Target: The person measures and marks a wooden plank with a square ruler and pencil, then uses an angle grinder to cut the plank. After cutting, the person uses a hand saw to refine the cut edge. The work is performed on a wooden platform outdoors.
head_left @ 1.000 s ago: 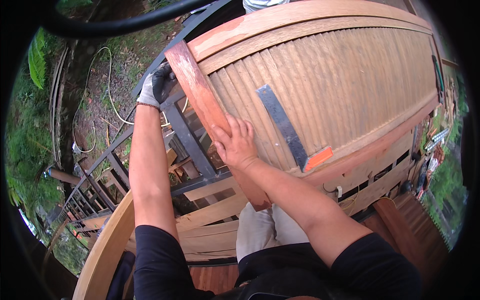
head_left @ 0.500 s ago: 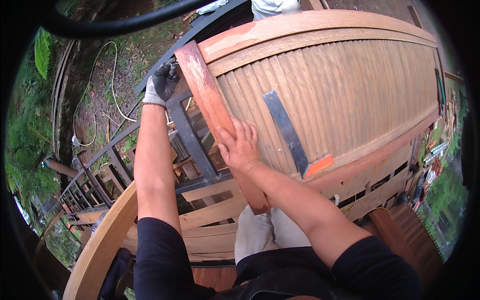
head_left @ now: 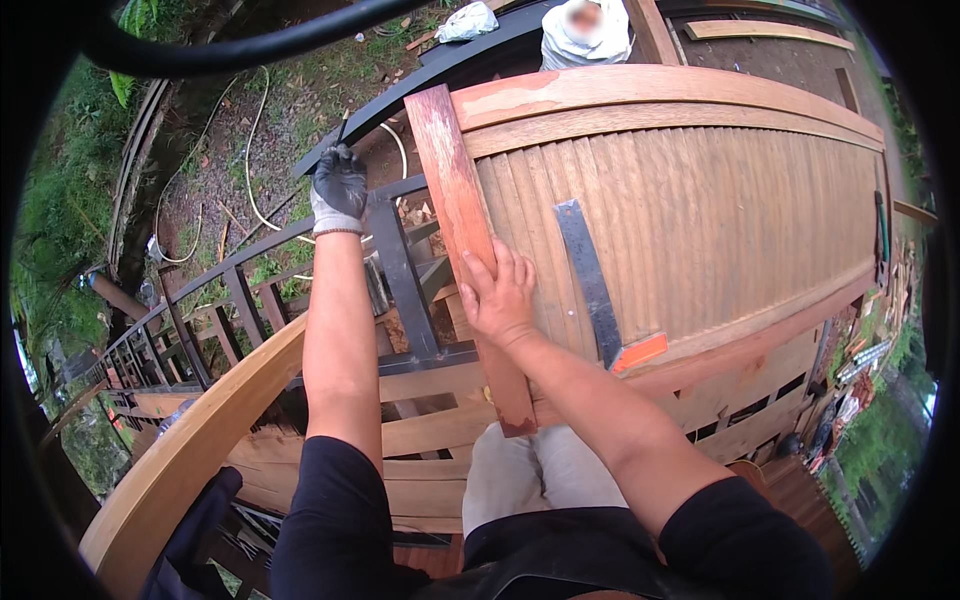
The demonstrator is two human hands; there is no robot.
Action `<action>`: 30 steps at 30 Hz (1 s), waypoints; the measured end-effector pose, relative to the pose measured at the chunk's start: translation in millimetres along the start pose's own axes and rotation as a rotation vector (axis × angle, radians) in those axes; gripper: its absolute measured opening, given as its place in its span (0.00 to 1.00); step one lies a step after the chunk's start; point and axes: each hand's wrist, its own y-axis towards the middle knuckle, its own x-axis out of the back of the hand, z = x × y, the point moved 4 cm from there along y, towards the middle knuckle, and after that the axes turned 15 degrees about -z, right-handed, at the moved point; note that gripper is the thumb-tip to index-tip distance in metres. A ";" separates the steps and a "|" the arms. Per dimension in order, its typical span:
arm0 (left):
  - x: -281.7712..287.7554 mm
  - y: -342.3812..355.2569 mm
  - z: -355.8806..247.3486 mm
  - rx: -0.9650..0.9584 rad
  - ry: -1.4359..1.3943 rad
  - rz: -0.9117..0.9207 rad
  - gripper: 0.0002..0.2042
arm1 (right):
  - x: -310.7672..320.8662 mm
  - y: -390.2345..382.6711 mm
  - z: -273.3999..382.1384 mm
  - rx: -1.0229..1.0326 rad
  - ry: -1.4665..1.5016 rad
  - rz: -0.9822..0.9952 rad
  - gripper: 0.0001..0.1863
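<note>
My left hand, in a grey and black glove, is closed around a thin dark pencil-like stick pointing upward. It hovers over the dark metal railing frame, left of a reddish wooden plank and apart from it. Bare, with its fingers spread, my right hand lies on the plank's middle. The plank runs along the left end of a large ribbed wooden panel, its near end by my legs. On the panel rests a try square with a dark blade and orange stock.
A curved pale wooden rail sweeps past at the lower left. Hoses lie on the gravel and grass beyond the railing. A white sack-like shape stands behind the panel, and a green-handled tool is at its right end.
My left hand has moved away from the plank's far end, further left over the railing. My right hand stays on the plank. The whole view has shifted a little.
</note>
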 end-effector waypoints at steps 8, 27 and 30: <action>64.0 -276.3 88.2 0.046 0.147 -0.214 0.06 | 6.6 -1.7 -6.3 -0.030 0.024 0.011 0.28; 76.9 -370.7 135.6 -0.526 1.276 -0.157 0.38 | 290.0 -189.7 -0.3 -1.003 1.001 -0.246 0.16; 20.2 -327.3 145.1 -0.806 1.647 -0.116 0.49 | 376.0 -208.1 -1.5 -0.708 0.894 -0.383 0.17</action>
